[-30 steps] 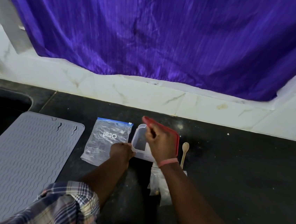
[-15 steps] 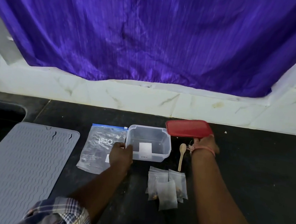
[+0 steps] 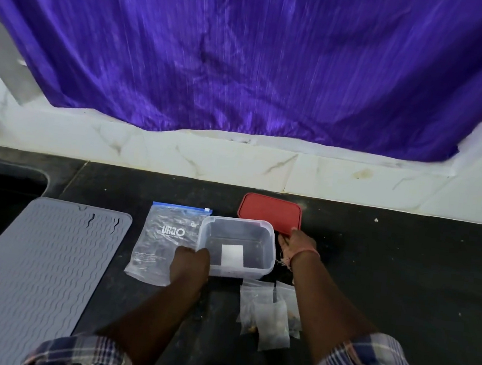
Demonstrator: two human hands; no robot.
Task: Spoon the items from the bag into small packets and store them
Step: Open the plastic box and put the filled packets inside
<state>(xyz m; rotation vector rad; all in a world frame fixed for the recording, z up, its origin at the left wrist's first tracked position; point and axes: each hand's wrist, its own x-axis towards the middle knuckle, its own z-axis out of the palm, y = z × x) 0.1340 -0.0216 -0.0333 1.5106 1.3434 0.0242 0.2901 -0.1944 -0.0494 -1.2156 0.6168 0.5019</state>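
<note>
Just right of my left hand (image 3: 191, 262), which grips its near-left corner, sits the open clear container (image 3: 237, 246). My right hand (image 3: 298, 245) pinches the red lid's (image 3: 271, 212) near edge; filled packets (image 3: 269, 313) lie just below it, the zip bag (image 3: 165, 239) left.

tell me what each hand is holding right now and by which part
The left hand grips the clear container at its near-left corner. The right hand is beside the red lid; its hold cannot be told.

Dim, even light; curtain (image 3: 247, 58) streaked, perhaps motion blur; edges bowed.
</note>
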